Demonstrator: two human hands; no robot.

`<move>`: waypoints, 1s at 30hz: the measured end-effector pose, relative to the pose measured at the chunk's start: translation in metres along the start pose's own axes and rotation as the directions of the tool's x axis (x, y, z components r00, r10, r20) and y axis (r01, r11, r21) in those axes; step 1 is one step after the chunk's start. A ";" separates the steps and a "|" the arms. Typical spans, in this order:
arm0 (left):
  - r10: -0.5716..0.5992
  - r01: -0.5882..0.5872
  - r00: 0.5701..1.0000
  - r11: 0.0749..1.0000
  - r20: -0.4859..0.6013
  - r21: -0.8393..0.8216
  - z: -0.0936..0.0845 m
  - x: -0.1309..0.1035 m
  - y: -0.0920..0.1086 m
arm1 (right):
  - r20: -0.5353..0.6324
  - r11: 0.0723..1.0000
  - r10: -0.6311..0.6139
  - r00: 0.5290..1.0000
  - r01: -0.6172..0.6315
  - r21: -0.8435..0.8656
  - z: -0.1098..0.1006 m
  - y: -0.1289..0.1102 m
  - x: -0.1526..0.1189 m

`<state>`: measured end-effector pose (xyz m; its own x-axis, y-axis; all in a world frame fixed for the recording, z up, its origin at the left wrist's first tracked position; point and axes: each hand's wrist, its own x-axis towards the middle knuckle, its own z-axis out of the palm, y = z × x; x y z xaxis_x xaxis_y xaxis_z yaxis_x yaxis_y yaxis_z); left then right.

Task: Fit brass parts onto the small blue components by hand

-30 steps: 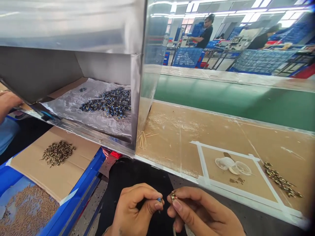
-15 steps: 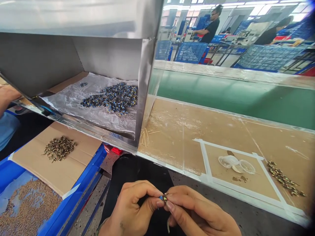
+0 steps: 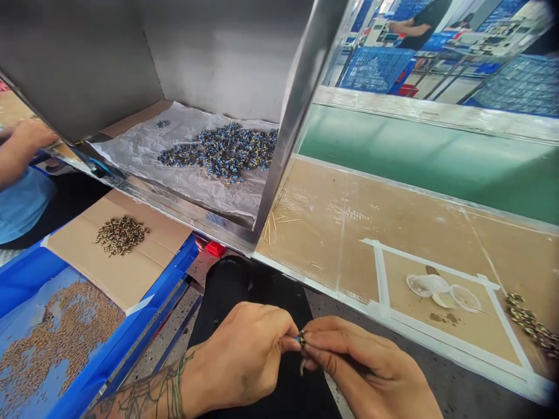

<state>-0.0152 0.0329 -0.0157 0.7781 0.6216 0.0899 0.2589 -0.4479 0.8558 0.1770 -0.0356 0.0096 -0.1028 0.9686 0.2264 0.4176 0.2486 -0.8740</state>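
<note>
My left hand (image 3: 244,355) and my right hand (image 3: 362,369) meet low over my lap, fingertips pinched together on a tiny blue-and-brass part (image 3: 300,337), blue on my left side and a ribbed metal ring on my right. Both hands are clenched tight around it, so little of it shows.

Ahead of me stands a brushed steel hopper (image 3: 227,52) with flat, dull walls and a sharp bright corner post. Its floor is lined with crinkled silvery plastic sheet (image 3: 144,151), and on that lies a loose heap of small blue parts (image 3: 227,151). To my left a flat brown cardboard sheet (image 3: 131,273) carries a small mound of dark brassy metal rings (image 3: 121,234); beside it a blue plastic bin (image 3: 35,343) holds grainy tan pieces. To my right, the brown taped bench top (image 3: 332,233) has a rectangle marked in white tape (image 3: 381,273), thin clear plastic cups (image 3: 432,288) inside it, and a ragged line of brassy rings (image 3: 530,323) at its far side. A few thin wooden sticks (image 3: 273,222) lie by the hopper's corner.
</note>
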 end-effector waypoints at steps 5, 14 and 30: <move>0.099 -0.089 0.993 0.987 -0.071 0.132 0.005 -0.004 0.001 | -0.014 1.000 -0.012 1.000 0.012 0.012 0.001 0.001 -0.001; 0.177 -0.152 0.983 0.935 -0.049 0.321 0.002 -0.011 0.002 | 0.056 1.000 -0.014 0.998 0.015 -0.012 0.006 0.004 -0.003; 0.008 -0.008 0.999 1.000 -0.049 0.003 -0.013 -0.017 0.002 | 0.038 0.968 0.001 0.999 0.009 -0.252 0.003 0.007 -0.009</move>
<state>-0.0351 0.0301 -0.0087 0.7514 0.6485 0.1216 0.2541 -0.4546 0.8537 0.1780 -0.0430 -0.0001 -0.1363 0.9683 0.2094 0.6306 0.2478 -0.7355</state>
